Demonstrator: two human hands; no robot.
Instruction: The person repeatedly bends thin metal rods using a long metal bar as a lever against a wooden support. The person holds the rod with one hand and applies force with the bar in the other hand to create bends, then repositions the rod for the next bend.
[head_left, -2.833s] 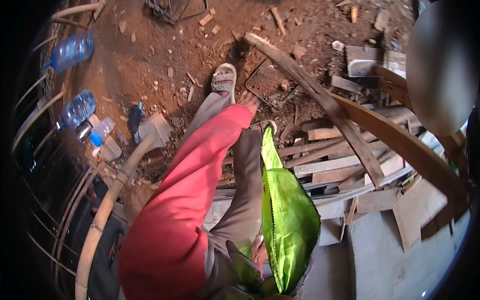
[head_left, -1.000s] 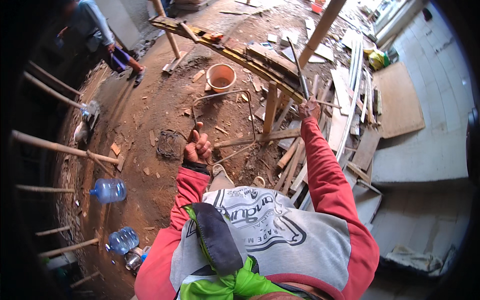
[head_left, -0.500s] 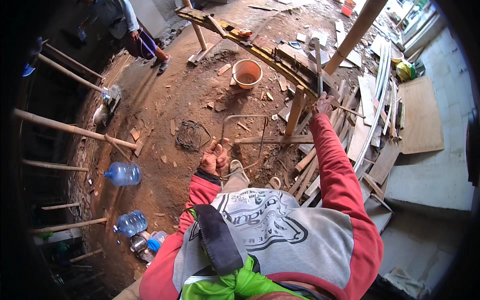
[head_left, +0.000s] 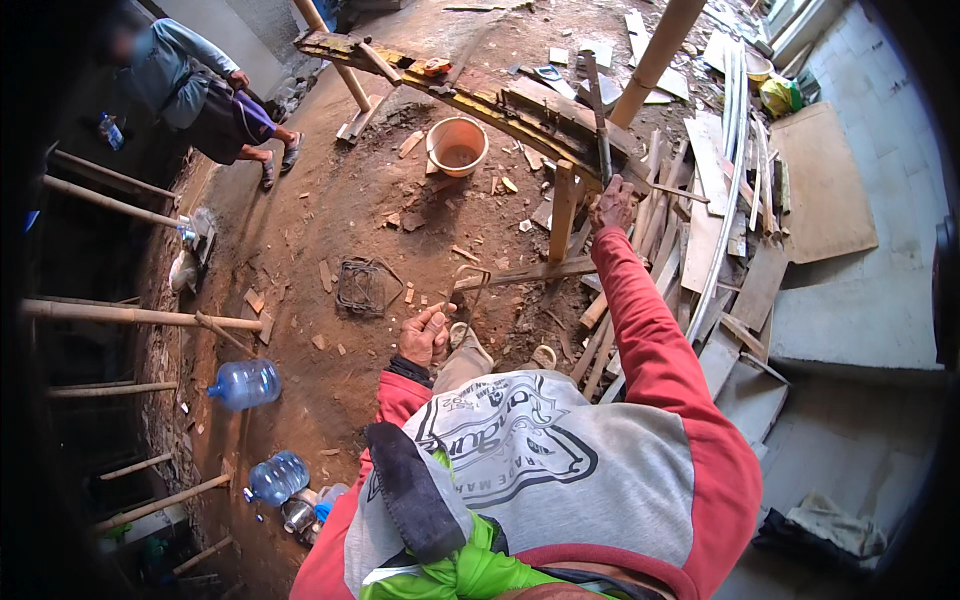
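Observation:
My left hand (head_left: 424, 337) is closed around a thin metal rod bent into a rectangular stirrup (head_left: 487, 276), held above the dirt in front of my body. Reaching forward, my right hand (head_left: 613, 205) grips the lower end of a dark metal bar (head_left: 602, 130). That bar lies across the right end of a worn wooden beam bench (head_left: 480, 107) with yellowish edges. Several more bent wire stirrups (head_left: 366, 287) lie stacked on the ground left of my left hand.
An orange bucket (head_left: 457, 147) stands beyond the stirrups. Loose planks (head_left: 710, 240) and long metal channels (head_left: 735, 150) are heaped at right. Blue water jugs (head_left: 245, 385) and bamboo poles (head_left: 140, 315) line the left. Another person (head_left: 205, 90) is at the far left.
The stirrup in my left hand has turned and now appears narrower, nearly edge-on. My right hand stays on the bar. The other person has shifted, and the view has moved slightly.

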